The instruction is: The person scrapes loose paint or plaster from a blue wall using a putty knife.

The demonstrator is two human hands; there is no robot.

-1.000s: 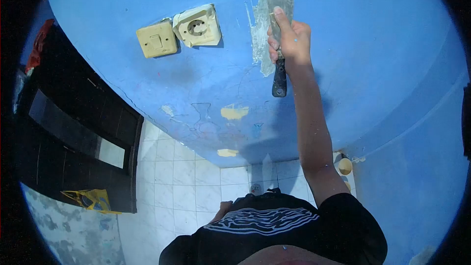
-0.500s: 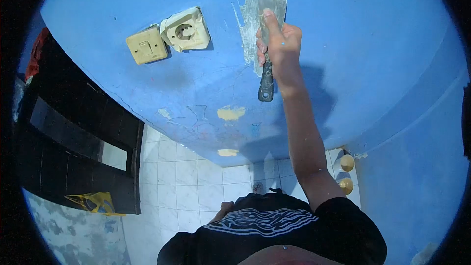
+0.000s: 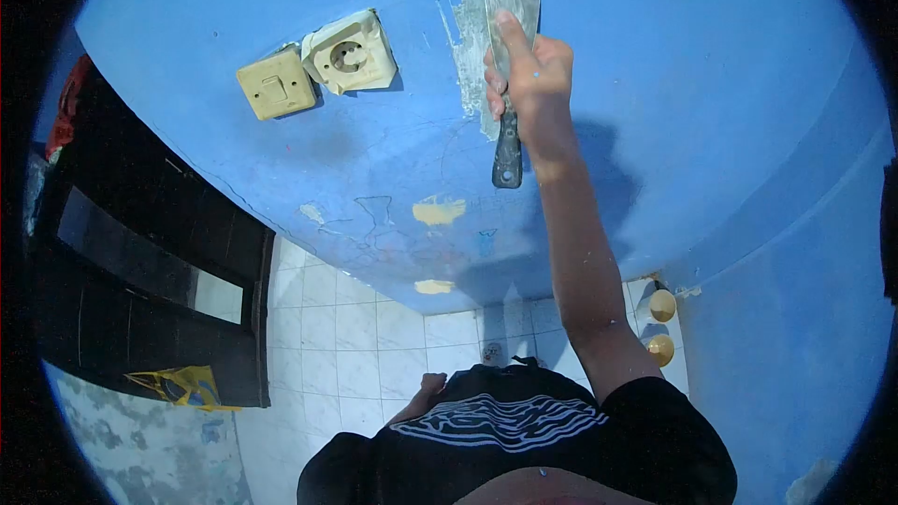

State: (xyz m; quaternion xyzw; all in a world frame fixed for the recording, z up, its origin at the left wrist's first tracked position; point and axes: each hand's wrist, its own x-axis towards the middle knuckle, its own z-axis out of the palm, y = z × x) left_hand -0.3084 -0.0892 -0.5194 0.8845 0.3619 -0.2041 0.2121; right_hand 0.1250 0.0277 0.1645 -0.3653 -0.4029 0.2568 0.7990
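Observation:
My right hand (image 3: 535,75) is wrapped round a putty knife (image 3: 508,142), its thumb lying along the metal blade. The dark handle, with a hole in its end, points down. The blade overlaps a rough grey-white patch (image 3: 472,42) on the blue wall (image 3: 645,56), where the paint looks scraped or smeared. My left hand (image 3: 432,382) hangs low beside my black shirt; it shows small, and its fingers cannot be made out.
Left of the patch, a light switch (image 3: 277,84) and a wall socket (image 3: 351,54) are mounted on the wall. Yellowish patches (image 3: 439,210) mark it lower down. Dark furniture (image 3: 140,262) stands at left, a yellow bag (image 3: 187,387) on it. Two round yellowish objects (image 3: 661,306) sit near the right corner.
The putty knife and my right hand have moved slightly up and left in view, with the grip unchanged. My left hand shows a little higher beside the shirt.

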